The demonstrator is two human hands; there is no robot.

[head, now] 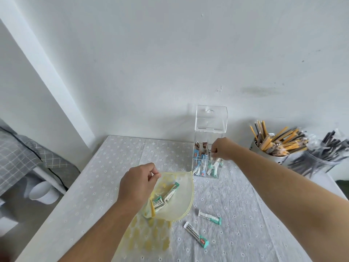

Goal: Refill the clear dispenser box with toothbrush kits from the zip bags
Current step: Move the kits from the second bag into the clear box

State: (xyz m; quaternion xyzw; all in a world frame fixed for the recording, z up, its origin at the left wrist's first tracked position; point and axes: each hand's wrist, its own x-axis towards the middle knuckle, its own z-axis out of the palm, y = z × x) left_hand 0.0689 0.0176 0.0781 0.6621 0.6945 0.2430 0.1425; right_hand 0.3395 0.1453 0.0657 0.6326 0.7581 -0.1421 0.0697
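The clear dispenser box [210, 118] stands near the wall with its lid tipped up, and several toothbrush kits lie inside its lower part. My right hand [222, 149] is at the box's open top right side, fingers pinched on a kit [213, 159] that hangs into the box. My left hand [138, 183] pinches the rim of a yellow zip bag [179, 203] and holds its mouth open. A few kits [166, 195] show inside the bag. Two loose kits [209, 216] [196, 235] lie on the tablecloth right of the bag.
A metal cup of yellow-wrapped sticks [273, 146] and a clear cup of black-wrapped ones [317, 159] stand at the right. A second yellow-patterned bag [147, 239] lies flat under my left forearm. The table's left edge [62, 201] drops toward a bed and a white cup [44, 191].
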